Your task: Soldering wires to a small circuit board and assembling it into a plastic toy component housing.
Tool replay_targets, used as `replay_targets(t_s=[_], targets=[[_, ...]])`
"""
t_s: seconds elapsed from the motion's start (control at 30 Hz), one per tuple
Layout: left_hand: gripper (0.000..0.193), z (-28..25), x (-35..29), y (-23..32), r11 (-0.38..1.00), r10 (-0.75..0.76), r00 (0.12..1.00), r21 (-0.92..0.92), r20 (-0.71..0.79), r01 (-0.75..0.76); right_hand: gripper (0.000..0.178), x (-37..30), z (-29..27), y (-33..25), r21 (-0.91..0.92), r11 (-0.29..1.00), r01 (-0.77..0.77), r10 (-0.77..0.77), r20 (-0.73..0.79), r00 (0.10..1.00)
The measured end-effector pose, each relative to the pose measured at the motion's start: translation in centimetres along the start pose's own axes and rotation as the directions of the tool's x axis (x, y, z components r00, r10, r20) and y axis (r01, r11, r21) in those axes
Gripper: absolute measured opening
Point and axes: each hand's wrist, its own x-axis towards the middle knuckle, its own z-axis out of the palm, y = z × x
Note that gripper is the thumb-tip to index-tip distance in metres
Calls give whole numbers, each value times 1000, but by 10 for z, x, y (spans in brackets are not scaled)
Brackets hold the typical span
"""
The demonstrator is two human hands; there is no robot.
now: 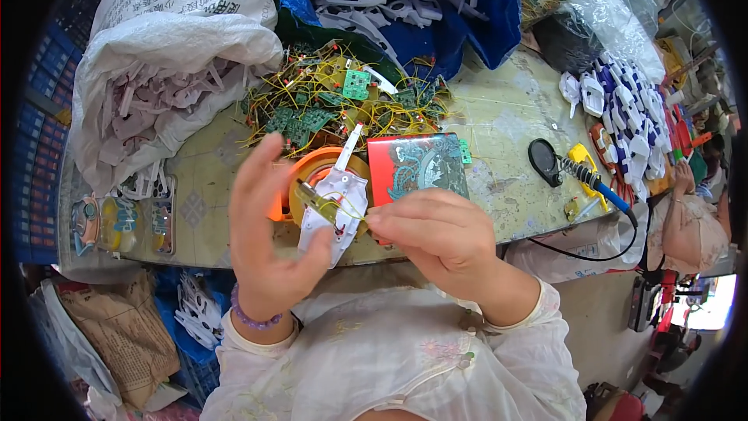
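My left hand, slightly blurred, is held with thumb and fingers apart beside a white plastic shell. A small green circuit board with thin yellow wires lies over the shell. On the shell's other side, the thumb and forefinger of my right hand pinch a yellow wire near the shell's edge. Beneath the shell sits a round orange and tan thing, partly covered. Just behind my right hand lies a red box with a teal pattern.
Tangled circuit boards and wires are heaped behind. White plastic parts fill a white sack and a blue bag. Toward the right are a soldering iron, a round black-rimmed piece, stacked white-and-purple parts and another person.
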Motion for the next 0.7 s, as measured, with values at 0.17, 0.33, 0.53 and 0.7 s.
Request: replay_targets(t_s=[0.17,0.33,0.53,0.7], targets=[[26,-2,12,7,960,142,944,190,299,-204,21,4,2,-2,-29,1000,13,-12,31,999],[16,4,14,-3,988,90,947,89,307,-123,19,7,-2,6,19,1000,1,-2,68,998],[15,6,10,-17,999,-9,979,-36,204,17,8,46,-21,25,71,997,-31,25,73,997],[16,5,1,-29,992,-69,998,-110,-8,68,12,116,-49,161,-374,873,-312,252,-201,947]])
